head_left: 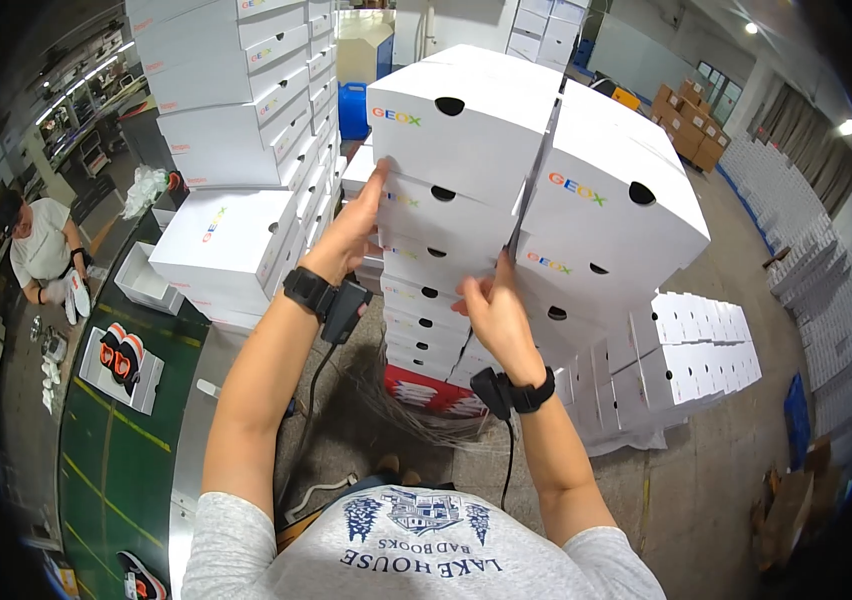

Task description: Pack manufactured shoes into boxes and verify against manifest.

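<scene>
A tall column of white lidded shoeboxes, each with a dark half-round finger hole, stands in front of me. My left hand presses on its left side near the second box from the top, thumb along the front edge. On the column's right side, lower down, is my right hand; its forefinger reaches up into the narrow gap and the other fingers are bent. Together the hands grip the column from both sides. Right of the gap, a second column of shoeboxes stands slightly turned. Fingertips behind the box edges are hidden.
More shoebox stacks rise at the left, and lower rows stand at the right. A green conveyor belt carries an open box with black-and-orange shoes. A seated person handles a shoe beyond it. Brown cartons stand far right.
</scene>
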The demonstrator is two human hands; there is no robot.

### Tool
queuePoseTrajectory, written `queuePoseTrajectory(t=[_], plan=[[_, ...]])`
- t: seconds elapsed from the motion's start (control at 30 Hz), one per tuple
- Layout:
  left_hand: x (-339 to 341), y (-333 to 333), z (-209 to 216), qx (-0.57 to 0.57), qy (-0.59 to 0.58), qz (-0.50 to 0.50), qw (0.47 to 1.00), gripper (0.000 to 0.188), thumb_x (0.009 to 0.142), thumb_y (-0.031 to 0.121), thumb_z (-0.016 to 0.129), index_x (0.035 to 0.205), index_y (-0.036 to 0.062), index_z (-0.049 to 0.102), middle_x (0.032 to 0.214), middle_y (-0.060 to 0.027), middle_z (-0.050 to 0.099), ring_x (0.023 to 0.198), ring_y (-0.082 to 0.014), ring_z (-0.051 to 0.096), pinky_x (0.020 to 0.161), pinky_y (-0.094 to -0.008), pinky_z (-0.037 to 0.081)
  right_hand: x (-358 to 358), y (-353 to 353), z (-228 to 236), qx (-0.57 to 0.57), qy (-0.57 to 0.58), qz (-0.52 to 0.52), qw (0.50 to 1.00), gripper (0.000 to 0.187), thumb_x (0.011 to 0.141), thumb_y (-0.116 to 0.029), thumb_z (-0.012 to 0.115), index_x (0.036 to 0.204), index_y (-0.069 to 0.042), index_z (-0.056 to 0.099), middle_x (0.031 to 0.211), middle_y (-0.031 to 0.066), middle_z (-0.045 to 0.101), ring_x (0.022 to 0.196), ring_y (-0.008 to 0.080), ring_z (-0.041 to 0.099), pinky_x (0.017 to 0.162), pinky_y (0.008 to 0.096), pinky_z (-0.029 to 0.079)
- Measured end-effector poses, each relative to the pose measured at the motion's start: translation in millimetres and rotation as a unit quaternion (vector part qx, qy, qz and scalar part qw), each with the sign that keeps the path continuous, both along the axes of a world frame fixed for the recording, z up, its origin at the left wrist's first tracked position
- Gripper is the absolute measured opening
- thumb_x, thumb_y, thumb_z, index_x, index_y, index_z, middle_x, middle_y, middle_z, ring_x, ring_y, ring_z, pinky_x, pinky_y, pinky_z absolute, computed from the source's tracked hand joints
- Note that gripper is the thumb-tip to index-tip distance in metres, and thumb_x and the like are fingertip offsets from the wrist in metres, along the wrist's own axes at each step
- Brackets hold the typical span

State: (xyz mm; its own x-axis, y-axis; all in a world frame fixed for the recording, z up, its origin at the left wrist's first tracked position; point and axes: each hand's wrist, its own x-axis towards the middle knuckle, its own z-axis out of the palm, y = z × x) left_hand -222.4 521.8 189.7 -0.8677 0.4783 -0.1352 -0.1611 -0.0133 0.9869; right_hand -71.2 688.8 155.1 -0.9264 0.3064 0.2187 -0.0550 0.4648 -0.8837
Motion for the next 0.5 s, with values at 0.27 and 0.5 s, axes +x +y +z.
queuePoseTrajectory(t=[0.27, 0.5], plan=[[6.8, -14.2, -1.6, 0.053, 0.002, 0.116, 0.992, 0.094, 0.080, 0.069, 0.054, 0.143, 0.0031, 0.029, 0.143, -0.0236, 0.034, 0.131, -0.0411, 0.034, 0.097, -0.0646, 0.031, 21.0, -3.5, 70.9, 0.422, 0.233, -0.057, 0.874, 0.036, 0.081, -0.018, 0.067, 0.112, -0.007, 0.052, 0.069, 0.0111, 0.060, 0.066, 0.0287, 0.062, 0.054, 0.0393, 0.046], [43.0, -51.5, -5.2, 0.032, 0.027, 0.086, 0.995, 0.065, 0.088, 0.051, 0.053, 0.131, 0.0035, 0.042, 0.129, -0.0108, 0.051, 0.117, -0.0270, 0.050, 0.080, -0.0547, 0.046, -49.7, -21.6, 149.0, 0.674, 0.281, -0.099, 0.676, 0.059, 0.075, -0.004, 0.063, 0.131, -0.013, 0.047, 0.093, 0.0173, 0.057, 0.092, 0.0315, 0.057, 0.081, 0.0384, 0.045]])
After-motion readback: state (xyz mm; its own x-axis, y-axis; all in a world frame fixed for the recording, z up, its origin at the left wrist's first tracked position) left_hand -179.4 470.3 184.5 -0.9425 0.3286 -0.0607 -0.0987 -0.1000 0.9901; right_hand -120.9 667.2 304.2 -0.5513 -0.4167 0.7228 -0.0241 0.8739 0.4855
